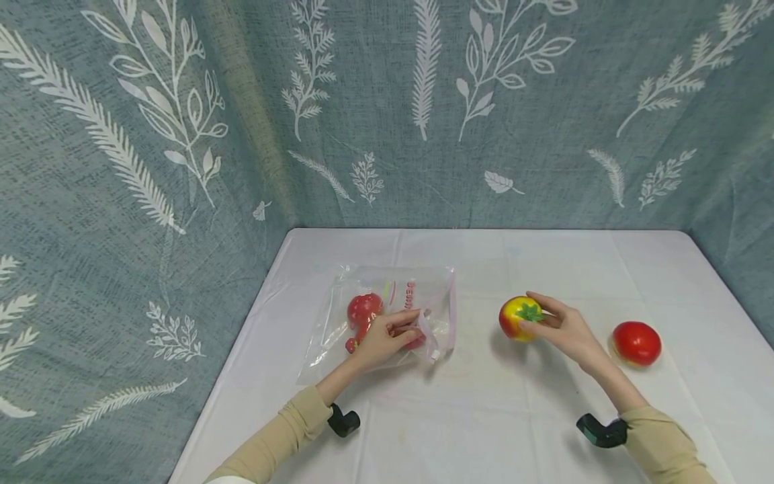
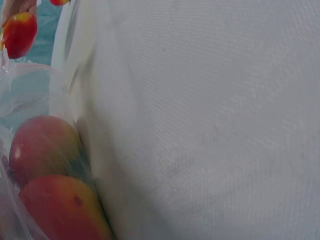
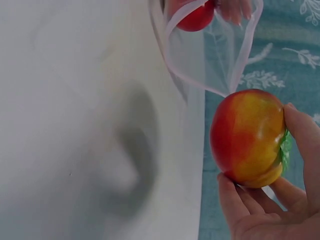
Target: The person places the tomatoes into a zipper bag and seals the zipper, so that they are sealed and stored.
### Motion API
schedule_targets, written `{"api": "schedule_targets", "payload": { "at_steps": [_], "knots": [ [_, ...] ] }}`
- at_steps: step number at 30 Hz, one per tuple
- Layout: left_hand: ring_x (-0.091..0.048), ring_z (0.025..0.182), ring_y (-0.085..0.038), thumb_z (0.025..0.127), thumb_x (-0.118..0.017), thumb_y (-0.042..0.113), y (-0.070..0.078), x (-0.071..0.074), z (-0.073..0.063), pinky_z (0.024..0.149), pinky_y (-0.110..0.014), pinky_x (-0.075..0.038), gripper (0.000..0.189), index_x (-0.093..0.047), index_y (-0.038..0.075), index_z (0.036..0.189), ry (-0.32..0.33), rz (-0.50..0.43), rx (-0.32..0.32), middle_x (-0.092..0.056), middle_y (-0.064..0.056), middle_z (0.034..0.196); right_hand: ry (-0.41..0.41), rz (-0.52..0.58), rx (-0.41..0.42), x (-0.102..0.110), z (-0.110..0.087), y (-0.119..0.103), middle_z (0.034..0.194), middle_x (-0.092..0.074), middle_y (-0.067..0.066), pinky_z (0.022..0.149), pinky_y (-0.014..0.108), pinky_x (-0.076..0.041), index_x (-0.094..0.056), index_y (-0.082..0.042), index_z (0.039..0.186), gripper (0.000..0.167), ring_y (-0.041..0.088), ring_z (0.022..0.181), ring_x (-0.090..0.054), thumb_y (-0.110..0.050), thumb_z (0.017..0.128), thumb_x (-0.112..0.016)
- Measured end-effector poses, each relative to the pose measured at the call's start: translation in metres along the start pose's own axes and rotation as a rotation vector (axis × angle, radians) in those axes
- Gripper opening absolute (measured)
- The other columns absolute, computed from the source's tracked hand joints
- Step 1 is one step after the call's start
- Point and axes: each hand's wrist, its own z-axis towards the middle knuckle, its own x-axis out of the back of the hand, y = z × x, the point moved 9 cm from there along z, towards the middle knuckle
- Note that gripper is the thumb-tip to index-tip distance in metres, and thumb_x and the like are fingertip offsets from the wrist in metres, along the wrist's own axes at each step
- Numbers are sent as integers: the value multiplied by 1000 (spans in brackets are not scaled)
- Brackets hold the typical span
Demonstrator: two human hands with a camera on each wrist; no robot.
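A clear zip bag [image 1: 320,336] with a pink-edged mouth lies on the left half of the table, several red fruits [image 1: 365,309] inside it. My left hand [image 1: 387,337] pinches the upper edge of that mouth, and in the right wrist view the pink rim [image 3: 172,65] gapes apart. Through the plastic, the left wrist view shows two red-yellow fruits [image 2: 45,147] side by side. To the right of the bag, my right hand [image 1: 568,335] holds a shiny red-and-yellow fruit with a green leafy top [image 1: 519,318] between thumb and fingers, raised above the table over its shadow.
Another red fruit [image 1: 636,343] rests on the white tablecloth [image 1: 471,417], right of my right forearm. Blue-green curtains [image 1: 387,175] with white leaf prints hang behind and at the sides of the table. A black wrist camera [image 1: 345,421] is strapped below my left hand.
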Motion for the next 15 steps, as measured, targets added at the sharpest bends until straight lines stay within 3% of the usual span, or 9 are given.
{"api": "schedule_targets", "payload": {
  "at_steps": [15],
  "knots": [
    [-59,112,-40,89,-59,-3,0,-1,1,89,-26,-55,40,-53,-12,127,-1,0,-3,-53,-28,131,-16,28,30,-18,14,-8,143,-42,23,98,50,-49,-36,-3,144,71,42,122,-52,-34,88,-67]
  ]
}}
